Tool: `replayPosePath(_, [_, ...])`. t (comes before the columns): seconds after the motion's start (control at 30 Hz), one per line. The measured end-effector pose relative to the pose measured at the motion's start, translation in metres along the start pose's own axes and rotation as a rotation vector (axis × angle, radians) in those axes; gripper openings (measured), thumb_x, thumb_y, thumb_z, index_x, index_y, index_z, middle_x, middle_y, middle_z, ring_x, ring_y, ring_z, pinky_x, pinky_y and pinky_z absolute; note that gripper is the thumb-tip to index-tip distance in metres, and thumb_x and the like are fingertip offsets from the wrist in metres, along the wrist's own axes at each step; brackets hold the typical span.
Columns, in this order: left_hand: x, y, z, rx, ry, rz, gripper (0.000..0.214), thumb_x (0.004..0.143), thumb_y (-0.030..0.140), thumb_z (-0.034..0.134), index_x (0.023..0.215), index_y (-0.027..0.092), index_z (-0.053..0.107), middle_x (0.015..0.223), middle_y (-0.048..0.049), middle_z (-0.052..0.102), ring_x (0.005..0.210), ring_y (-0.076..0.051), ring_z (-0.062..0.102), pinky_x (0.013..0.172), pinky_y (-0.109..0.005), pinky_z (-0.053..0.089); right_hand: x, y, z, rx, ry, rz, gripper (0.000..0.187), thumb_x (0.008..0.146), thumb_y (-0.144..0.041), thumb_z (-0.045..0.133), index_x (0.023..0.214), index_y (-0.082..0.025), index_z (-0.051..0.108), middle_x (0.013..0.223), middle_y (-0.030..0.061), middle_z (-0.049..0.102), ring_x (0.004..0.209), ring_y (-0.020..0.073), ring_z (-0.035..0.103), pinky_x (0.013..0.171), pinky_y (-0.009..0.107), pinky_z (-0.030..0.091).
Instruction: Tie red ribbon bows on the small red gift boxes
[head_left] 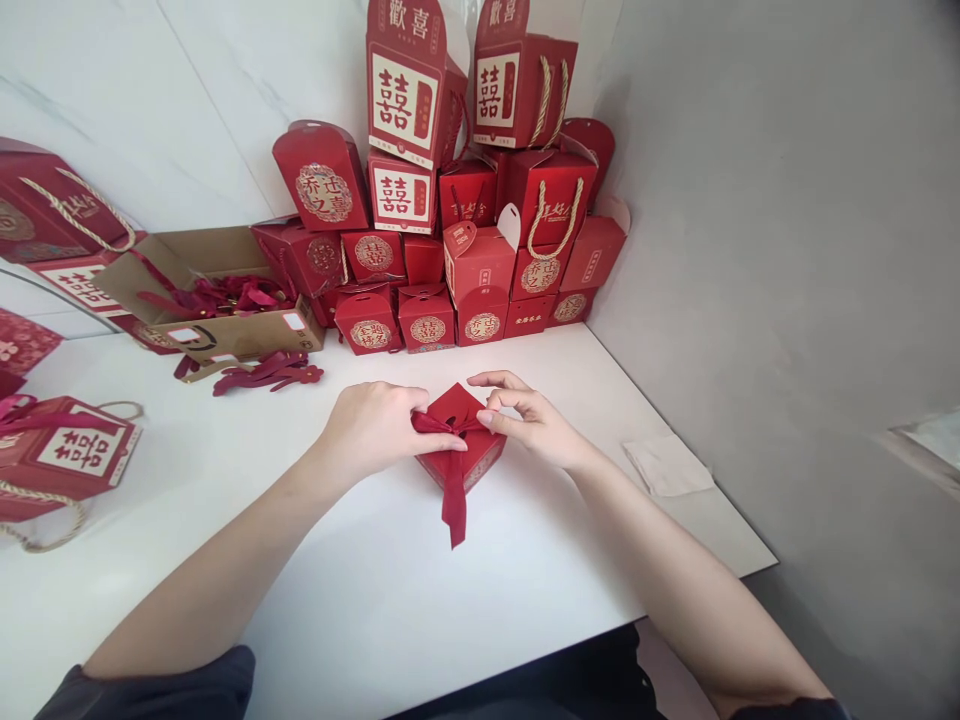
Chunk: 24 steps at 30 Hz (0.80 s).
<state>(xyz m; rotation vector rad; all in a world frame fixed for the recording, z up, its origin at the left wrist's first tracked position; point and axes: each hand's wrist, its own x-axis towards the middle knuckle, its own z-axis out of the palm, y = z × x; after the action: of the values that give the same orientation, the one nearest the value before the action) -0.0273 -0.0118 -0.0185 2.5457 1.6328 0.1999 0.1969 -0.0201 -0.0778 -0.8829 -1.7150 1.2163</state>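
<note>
A small red gift box [459, 468] sits tilted on one corner toward me on the white table [375, 620], with a dark red satin ribbon [452, 500] tied around it and a long tail hanging toward me. My left hand [373, 428] comes in from the left and pinches the ribbon at the box's top. My right hand [528, 420] presses in from the right, with thumb and forefinger on the ribbon near the knot. The hands partly hide the box's top and the knot.
Many red boxes printed with 囍 [405, 235] are stacked in the far corner against the pale walls. A brown cardboard carton [210, 300] holds red ribbons, with loose ribbons [268, 373] beside it. A red bag [71, 450] stands left; a white cloth [666, 465] lies right.
</note>
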Motion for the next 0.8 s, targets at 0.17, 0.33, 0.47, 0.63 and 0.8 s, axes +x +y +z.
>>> replayPosePath(0.17, [0.001,0.0,0.001,0.0,-0.006,-0.011,0.064,0.058,0.08,0.063,0.055,0.019,0.045,0.048,-0.0005,0.046,0.048,-0.014,0.035,0.053,-0.029,0.015,0.001,0.009,-0.001,0.105,-0.019,0.015,0.029,0.088,-0.039,0.062,0.066,-0.02,0.059,0.13,0.0044,0.052,0.125,0.0227,0.047,0.105,0.041,0.035])
replayPosePath(0.33, [0.002,0.0,0.001,-0.022,-0.011,-0.026,0.065,0.058,0.08,0.063,0.052,0.019,0.042,0.046,0.0001,0.043,0.048,-0.013,0.032,0.053,-0.029,0.015,0.003,0.014,0.0,0.157,-0.022,0.021,0.031,0.088,-0.041,0.063,0.065,-0.02,0.059,0.133,0.0044,0.051,0.13,0.0229,0.044,0.104,0.039,0.037])
replayPosePath(0.47, [0.003,-0.001,0.002,-0.038,-0.011,-0.035,0.061,0.059,0.073,0.068,0.052,0.019,0.04,0.045,0.0006,0.042,0.047,-0.013,0.031,0.053,-0.029,0.014,0.005,0.018,0.001,0.233,-0.024,0.022,0.033,0.087,-0.044,0.064,0.065,-0.02,0.059,0.134,0.0045,0.051,0.13,0.0237,0.044,0.104,0.039,0.038])
replayPosePath(0.63, [0.006,-0.005,0.004,-0.087,-0.041,-0.05,0.062,0.058,0.071,0.07,0.051,0.019,0.036,0.045,0.0022,0.037,0.047,-0.013,0.03,0.051,-0.029,0.015,0.005,0.023,0.001,0.341,-0.024,0.044,0.034,0.085,-0.046,0.066,0.065,-0.019,0.058,0.134,0.0047,0.051,0.13,0.0247,0.046,0.106,0.041,0.036])
replayPosePath(0.8, [0.01,-0.014,0.01,-0.226,-0.085,-0.045,0.067,0.053,0.07,0.073,0.053,0.018,0.03,0.048,0.0049,0.03,0.051,-0.011,0.025,0.05,-0.027,0.018,0.006,0.027,0.001,0.356,-0.03,0.032,0.035,0.084,-0.046,0.067,0.064,-0.019,0.059,0.131,0.0057,0.052,0.13,0.0249,0.045,0.103,0.04,0.038])
